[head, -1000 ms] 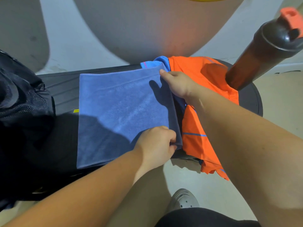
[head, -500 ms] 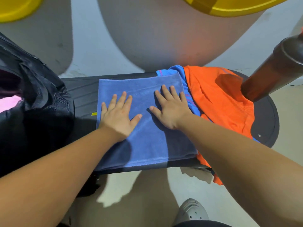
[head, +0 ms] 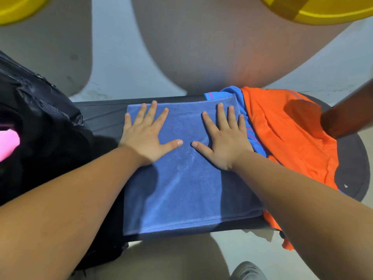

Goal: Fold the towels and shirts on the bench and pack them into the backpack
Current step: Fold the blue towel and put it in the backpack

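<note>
Slid wider apart across the blue towel (head: pixel 181 188) since half a second ago: left hand (head: pixel 145 136) at its left edge, right hand (head: pixel 224 142) near its right, both flat, fingers straight and spread, pressing down, gripping nothing. Dark worktop (head: pixel 101 116) beneath, over a pale floor (head: pixel 121 57) crossed by broad shadows; yellow rounded shapes (head: pixel 323 11) blurred at the top, perhaps weights. Black backpack (head: pixel 40 128) at left, something pink (head: pixel 8 144) in its opening. Towel folded to a neat rectangle, stitched hem nearest, lying across the worktop's middle, overlapping a blue shirt (head: pixel 230 92), beside a crumpled orange shirt (head: pixel 282 138). Brown bottle (head: pixel 347 120) at far right, base on the orange shirt.
</note>
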The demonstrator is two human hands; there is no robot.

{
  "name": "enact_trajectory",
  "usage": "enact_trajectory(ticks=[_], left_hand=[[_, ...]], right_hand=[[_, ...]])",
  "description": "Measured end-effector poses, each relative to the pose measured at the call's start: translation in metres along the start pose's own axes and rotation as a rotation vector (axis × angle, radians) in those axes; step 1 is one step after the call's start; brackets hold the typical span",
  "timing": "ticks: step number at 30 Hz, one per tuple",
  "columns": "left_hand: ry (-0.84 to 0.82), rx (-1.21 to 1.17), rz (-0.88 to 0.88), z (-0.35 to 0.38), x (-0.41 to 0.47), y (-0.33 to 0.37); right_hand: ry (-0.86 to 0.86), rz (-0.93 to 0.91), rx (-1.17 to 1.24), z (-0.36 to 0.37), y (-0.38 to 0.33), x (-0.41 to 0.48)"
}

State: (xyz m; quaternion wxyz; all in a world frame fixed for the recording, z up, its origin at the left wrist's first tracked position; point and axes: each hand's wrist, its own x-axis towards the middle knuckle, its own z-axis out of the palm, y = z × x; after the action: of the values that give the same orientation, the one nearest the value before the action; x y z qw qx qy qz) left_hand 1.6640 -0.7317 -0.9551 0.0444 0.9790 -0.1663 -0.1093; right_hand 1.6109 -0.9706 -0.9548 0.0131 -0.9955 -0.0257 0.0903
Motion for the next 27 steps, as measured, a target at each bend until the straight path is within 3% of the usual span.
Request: enact_trajectory(ticks=[5,8,11,14,21,27], left_hand=[[0.008,-0.002,0.024,-0.001,0.001,-0.004],[0.095,-0.009,0.019,-0.006,0.007,-0.003],[0.212,-0.035,0.000,-0.017,0.021,-0.002],[0.219,0.003,-0.041,-0.028,0.036,-0.010],[0.203,-0.010,-0.075,-0.035,0.046,-0.020],[0.096,-0.027,-0.056,-0.051,0.055,-0.028]], right_hand=[[-0.009,0.067,0.041,-0.005,-0.001,0.011],[-0.021,0.067,0.059,-0.009,0.002,0.014],[0.110,0.029,0.062,-0.018,0.012,0.024],[0.208,-0.005,0.081,-0.035,0.027,0.050],[0.096,-0.031,0.004,-0.057,0.040,0.081],[0.028,-0.038,-0.008,-0.066,0.042,0.091]])
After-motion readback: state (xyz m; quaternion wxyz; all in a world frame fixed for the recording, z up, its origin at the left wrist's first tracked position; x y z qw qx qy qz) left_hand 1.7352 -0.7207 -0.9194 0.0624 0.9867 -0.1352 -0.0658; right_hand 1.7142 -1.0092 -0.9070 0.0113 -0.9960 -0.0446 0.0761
